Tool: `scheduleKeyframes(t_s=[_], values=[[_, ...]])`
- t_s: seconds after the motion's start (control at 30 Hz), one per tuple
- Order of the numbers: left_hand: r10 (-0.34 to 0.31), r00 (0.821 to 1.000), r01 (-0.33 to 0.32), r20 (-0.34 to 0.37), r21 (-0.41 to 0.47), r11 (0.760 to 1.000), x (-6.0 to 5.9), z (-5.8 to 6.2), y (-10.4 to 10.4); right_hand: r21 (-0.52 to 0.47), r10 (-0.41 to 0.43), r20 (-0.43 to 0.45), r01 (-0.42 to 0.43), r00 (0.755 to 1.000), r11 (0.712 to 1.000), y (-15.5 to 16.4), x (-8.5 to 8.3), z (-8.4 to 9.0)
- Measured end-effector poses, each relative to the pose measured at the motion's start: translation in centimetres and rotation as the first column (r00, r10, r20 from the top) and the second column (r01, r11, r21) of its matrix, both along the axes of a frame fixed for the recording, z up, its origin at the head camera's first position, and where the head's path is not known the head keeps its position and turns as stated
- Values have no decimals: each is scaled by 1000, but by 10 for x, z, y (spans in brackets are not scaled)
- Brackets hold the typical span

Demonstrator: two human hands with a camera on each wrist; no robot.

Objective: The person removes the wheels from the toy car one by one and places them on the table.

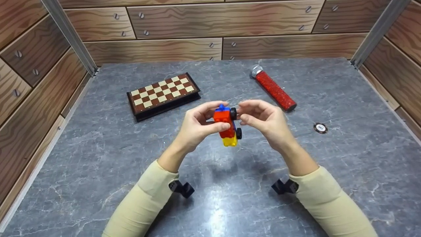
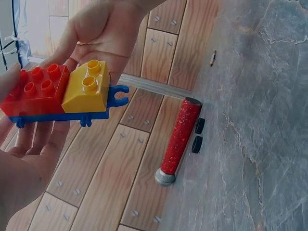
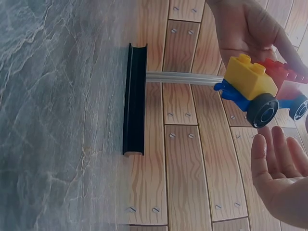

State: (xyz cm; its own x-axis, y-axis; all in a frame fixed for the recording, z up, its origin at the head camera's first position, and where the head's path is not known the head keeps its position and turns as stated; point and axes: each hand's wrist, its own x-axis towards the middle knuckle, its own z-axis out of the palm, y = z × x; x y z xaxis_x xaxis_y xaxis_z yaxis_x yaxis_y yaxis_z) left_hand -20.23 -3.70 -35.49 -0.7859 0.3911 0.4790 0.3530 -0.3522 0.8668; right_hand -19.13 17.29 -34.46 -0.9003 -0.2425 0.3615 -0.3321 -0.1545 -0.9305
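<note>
My left hand [image 1: 199, 123] holds a toy block car [image 1: 225, 122] above the table, its thumb across the red top and its fingers beneath. The car has a red studded block [image 2: 45, 89], a yellow sloped block [image 2: 89, 91] and a blue base [image 2: 62, 116] with a hook. Black wheels [image 3: 263, 110] show on the side facing my right hand [image 1: 269, 123]; on the other side, bare axle stubs show in the left wrist view. Close beside the wheels, my right hand has loosely bent fingers and holds nothing.
Two loose black wheels [image 2: 197, 144] lie on the table near a red glittery microphone [image 1: 274, 90]. A folded chessboard box [image 1: 162, 93] lies back left, a poker chip [image 1: 320, 128] to the right. Wood-patterned walls [image 1: 223, 19] enclose the grey marbled table [image 1: 98, 164].
</note>
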Motion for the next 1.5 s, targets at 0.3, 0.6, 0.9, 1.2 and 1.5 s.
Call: scheduleKeyframes(t_s=[0.3,0.6,0.9,1.2,1.5], values=[[-2,1000,1,-19,-51,999,-1,-1,0,18,14,2,-14,1000,1000,-2,0,3],[-2,1000,0,-31,-52,999,-1,-1,-1,99,98,-44,-93,994,991,-6,-2,7],[0,999,-3,-44,-55,998,-3,-3,-1,93,98,-3,-97,995,991,-8,-7,4],[14,998,-18,-61,-58,998,-4,-4,0,42,70,37,-71,997,997,-12,-12,3],[74,994,-81,-81,-90,993,-2,-2,2,7,6,-5,-6,1000,1000,-15,-11,2]])
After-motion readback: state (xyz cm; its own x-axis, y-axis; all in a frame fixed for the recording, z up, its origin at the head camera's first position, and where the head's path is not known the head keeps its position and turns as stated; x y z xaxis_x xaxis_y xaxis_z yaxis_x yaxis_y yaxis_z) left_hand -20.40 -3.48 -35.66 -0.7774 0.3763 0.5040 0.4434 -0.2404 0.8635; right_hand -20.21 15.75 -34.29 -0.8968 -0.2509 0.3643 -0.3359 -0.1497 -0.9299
